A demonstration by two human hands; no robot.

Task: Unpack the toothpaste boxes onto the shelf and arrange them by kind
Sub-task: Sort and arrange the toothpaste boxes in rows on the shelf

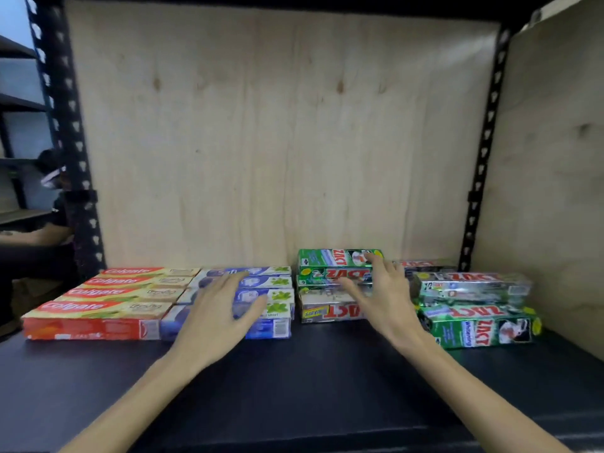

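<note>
Your left hand (218, 313) lies flat with its fingers straight on the blue boxes (248, 289), gripping nothing. Your right hand (376, 294) reaches out spread over the green boxes (336, 276); the blur makes it hard to say whether its fingertips touch the top one, but nothing is clasped. The boxes sit at the back of the dark shelf (294, 387): red boxes (108, 302) on the left, blue just beside them, green in the middle, and a looser pile (474, 308) on the right, lying askew.

This looks like the squaring-up stage. Keep your left palm pressing lightly so the blue row stays put against the red. With your right, push the green stack from its end, not from above, or the top box may slide off. Then straighten the right pile so its fronts line up with the others.
</note>
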